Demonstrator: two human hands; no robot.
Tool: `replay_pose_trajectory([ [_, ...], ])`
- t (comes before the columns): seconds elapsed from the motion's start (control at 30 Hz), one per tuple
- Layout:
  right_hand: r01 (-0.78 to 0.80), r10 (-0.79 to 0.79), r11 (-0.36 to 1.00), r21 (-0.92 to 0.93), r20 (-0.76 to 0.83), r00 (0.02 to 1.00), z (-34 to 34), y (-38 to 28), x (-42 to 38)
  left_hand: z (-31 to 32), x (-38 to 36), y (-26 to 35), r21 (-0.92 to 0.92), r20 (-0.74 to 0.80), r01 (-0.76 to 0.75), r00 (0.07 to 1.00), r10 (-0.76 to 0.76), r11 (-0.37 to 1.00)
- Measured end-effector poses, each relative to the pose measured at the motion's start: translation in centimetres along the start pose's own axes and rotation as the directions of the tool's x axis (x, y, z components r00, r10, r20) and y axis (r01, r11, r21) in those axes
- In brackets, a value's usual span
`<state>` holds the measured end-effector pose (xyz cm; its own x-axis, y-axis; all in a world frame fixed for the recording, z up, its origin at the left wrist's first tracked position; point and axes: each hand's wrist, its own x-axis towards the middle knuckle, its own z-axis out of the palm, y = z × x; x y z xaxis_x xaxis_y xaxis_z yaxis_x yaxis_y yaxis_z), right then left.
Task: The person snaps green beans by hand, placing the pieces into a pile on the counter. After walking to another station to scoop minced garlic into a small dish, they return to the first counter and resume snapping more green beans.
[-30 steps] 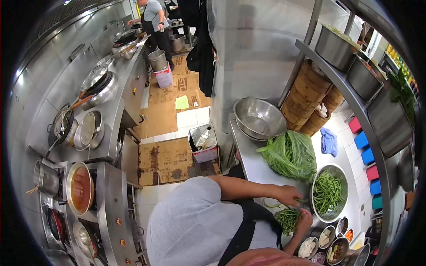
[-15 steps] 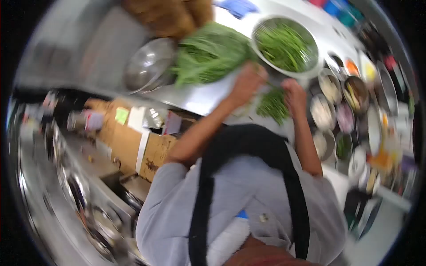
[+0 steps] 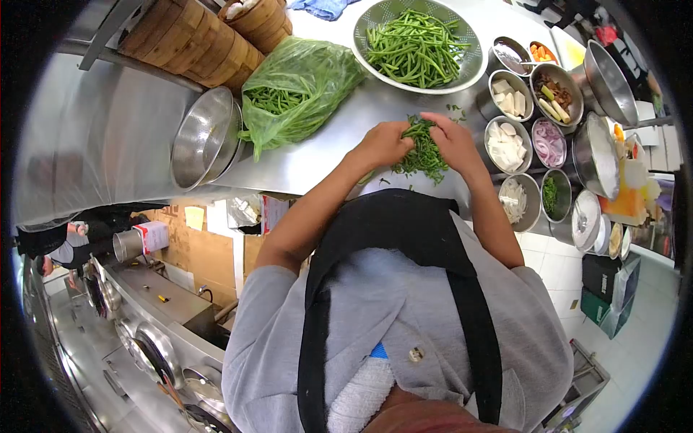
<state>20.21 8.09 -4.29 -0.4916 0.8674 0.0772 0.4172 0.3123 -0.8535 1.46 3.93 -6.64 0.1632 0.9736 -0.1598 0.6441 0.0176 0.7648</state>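
A loose heap of short, dark-green bean trimmings (image 3: pixel 427 155) sits between my 2 hands on the shiny steel counter (image 3: pixel 328 153); its pieces point every which way, its long axis running roughly from 11 to 5 o'clock. My left forearm angles toward 1 o'clock, my right toward 11. My left hand (image 3: pixel 390 142) curls against the heap, though I cannot tell whether it grips any. My right hand (image 3: pixel 455 144) is partly open, fingers touching the heap. At 12 o'clock stands a round perforated metal colander (image 3: pixel 477 65) of green beans (image 3: pixel 413 49).
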Motion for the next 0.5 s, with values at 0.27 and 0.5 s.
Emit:
replay_pose_trajectory([
  [0.27,-0.018,0.046,0.990,-0.138,0.203,0.978,0.0,-1.2,0.7,-4.2,-1.5,1.1,-0.267,0.200,0.078,0.980,-0.024,0.961],
  [0.5,-0.015,0.040,0.993,-0.121,0.202,0.979,-0.1,-1.2,0.5,-4.2,-1.1,-0.1,-0.268,0.226,0.107,0.973,-0.046,0.958],
])
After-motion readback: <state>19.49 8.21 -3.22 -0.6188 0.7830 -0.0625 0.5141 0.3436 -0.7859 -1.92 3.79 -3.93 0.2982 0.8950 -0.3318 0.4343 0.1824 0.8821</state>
